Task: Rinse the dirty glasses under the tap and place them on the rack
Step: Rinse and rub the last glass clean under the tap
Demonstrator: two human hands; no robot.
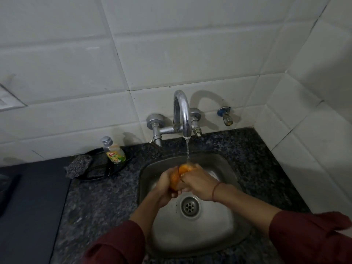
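Orange glass, mostly hidden by left hand and right hand, under tap

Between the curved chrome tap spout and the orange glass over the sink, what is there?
Only a thin stream of water, falling from the curved chrome tap spout onto the orange glass; nothing else, shown in the head view.

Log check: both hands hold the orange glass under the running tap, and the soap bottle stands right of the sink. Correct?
No. The head view shows the soap bottle left of the sink, not right. The left hand and right hand do hold the orange glass under the running tap.
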